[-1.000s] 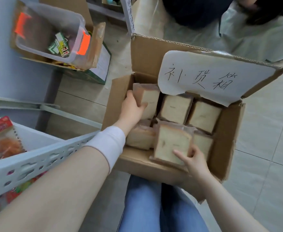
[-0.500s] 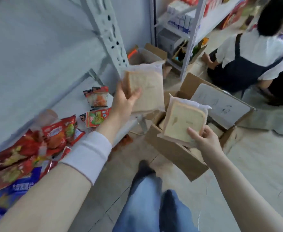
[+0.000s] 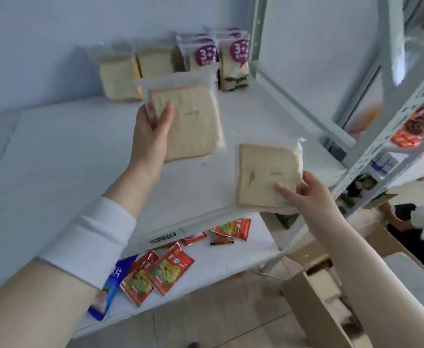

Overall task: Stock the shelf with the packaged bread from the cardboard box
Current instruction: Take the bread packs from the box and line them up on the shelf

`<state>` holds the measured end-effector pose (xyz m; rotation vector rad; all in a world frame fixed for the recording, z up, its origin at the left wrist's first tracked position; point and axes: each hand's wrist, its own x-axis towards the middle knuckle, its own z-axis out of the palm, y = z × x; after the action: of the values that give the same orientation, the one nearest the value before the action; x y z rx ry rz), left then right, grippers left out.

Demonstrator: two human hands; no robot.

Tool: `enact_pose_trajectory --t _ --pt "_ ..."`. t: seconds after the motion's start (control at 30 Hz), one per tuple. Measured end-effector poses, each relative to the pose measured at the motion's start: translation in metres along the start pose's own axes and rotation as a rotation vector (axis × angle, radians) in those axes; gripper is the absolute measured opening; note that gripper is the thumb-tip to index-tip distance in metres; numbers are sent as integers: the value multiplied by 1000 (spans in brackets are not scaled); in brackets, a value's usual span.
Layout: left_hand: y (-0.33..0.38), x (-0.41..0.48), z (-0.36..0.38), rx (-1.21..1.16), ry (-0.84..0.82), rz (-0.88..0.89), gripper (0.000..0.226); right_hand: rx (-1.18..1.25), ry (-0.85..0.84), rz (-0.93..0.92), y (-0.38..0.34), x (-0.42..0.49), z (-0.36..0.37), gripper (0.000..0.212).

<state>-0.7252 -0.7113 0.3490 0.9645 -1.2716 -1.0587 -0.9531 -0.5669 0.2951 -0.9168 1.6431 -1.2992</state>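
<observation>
While my left hand (image 3: 153,136) and right hand (image 3: 311,194) each grip a clear-wrapped pale bread slice pack (image 3: 188,121) above the white metal shelf (image 3: 55,151), I pinch lightly. It seems soft, easily crushed; edges are safest.

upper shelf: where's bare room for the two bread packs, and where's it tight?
Free: the wide bare shelf left of and in front of the bread row, under the left hand; also the front right, under the right hand's pack. Crowded: the back, bread row to purple-label packs.
</observation>
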Motion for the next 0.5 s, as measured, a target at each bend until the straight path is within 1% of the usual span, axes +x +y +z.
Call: enact_pose_trajectory --t 0.07,0.17,0.3,0.43,0.5 --pt "-10 32 -26 -2 45 -31 12 -16 -42 -10 -18 33 26 38" --pt "-23 81 -55 -24 91 -82 15 25 -44 -17 -44 84 58 40" --pt "-43 154 -78 55 168 -62 14 42 -101 -83 -72 165 115 35" --pt "-68 209 -95 131 278 -54 13 -19 -92 -164 -83 235 186 38" --pt "-80 229 -101 165 342 -55 20 -41 -81 -186 -83 260 216 38"
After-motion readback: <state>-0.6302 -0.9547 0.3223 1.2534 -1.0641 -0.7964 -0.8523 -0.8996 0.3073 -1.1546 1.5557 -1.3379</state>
